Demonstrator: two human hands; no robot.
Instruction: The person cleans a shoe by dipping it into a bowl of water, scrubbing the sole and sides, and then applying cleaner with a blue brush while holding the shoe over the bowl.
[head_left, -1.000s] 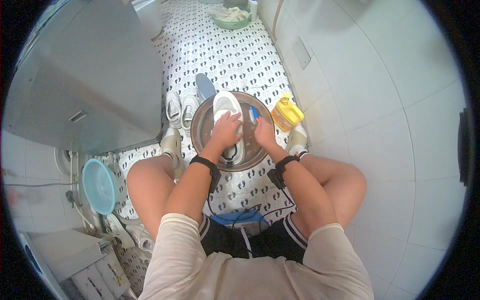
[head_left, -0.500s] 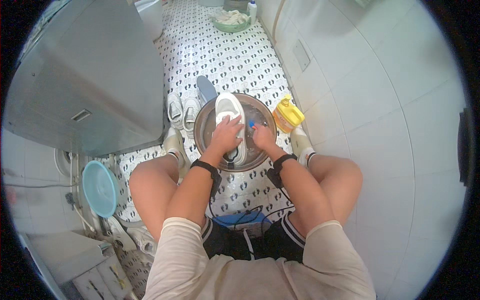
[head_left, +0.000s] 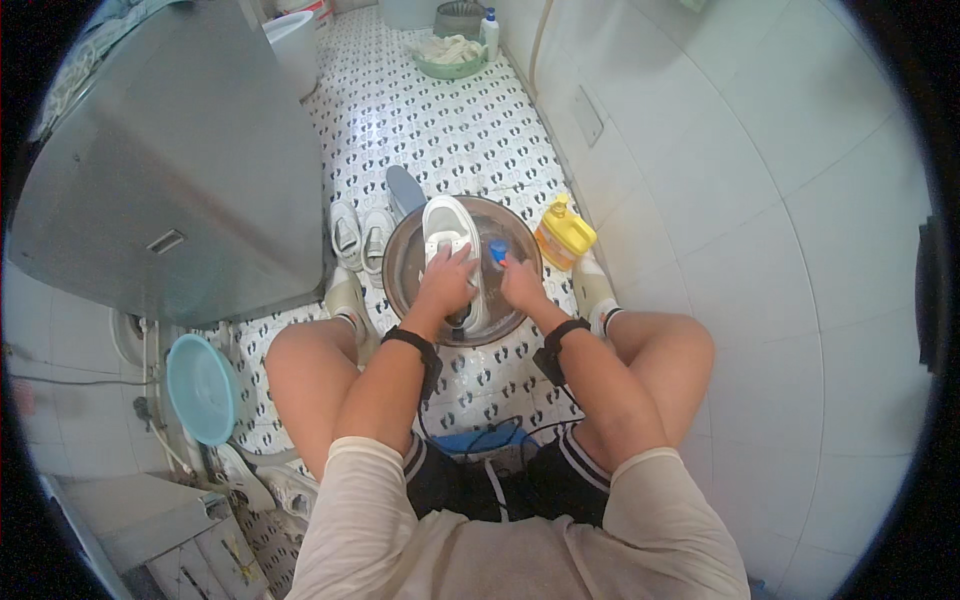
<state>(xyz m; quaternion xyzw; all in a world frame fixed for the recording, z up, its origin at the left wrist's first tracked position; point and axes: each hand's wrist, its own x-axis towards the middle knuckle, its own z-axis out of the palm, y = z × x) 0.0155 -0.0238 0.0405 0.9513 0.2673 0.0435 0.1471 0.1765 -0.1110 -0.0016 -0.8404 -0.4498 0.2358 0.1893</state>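
Observation:
A white sneaker lies in a round metal basin on the patterned floor between my knees. My left hand presses down on the shoe's middle and grips it. My right hand is closed around a blue brush at the shoe's right side, inside the basin. Both wrists wear black bands.
A yellow detergent bottle stands right of the basin. Two more white shoes and a blue insole lie at its left and far side. A metal cabinet is at left, a teal bowl below it, a tiled wall at right.
The view has tilted down slightly, so the basin sits lower in the picture. My right hand has shifted a little along the shoe's side with the brush.

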